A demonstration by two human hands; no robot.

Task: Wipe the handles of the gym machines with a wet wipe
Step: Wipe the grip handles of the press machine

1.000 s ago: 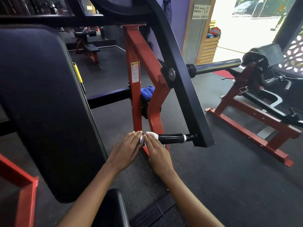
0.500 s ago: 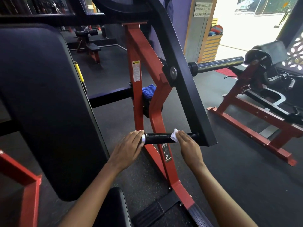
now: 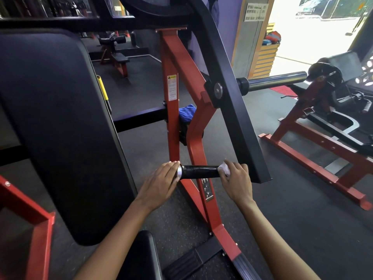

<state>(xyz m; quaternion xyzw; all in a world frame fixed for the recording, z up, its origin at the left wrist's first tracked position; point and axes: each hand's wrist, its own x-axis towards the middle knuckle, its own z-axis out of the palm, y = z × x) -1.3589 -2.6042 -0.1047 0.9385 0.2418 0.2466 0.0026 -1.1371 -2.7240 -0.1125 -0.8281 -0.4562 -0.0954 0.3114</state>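
The wiping of this machine's handle is under way. The right hand has its fingers curled round the wipe and the bar together, at the inner end of the grip, right where the handle meets the black lever arm. The left hand lies with its fingers straight and close together, their tips pressed against the metal end cap, steadying the bar, I would say.

The handle is a short black cylinder, low down in front of the red frame. Its long axis runs nearly level from left to right across the view, the capped free end pointing left toward the back pad (the other end is fixed to the lever arm).

As I judge it, the wipe now sits at one extreme of the grip, so the next move calls for dragging it along the axis toward the cap, the fingers kept wrapped so the whole round of the bar is covered. The left hand would have to give way for the cap itself to be cleaned.
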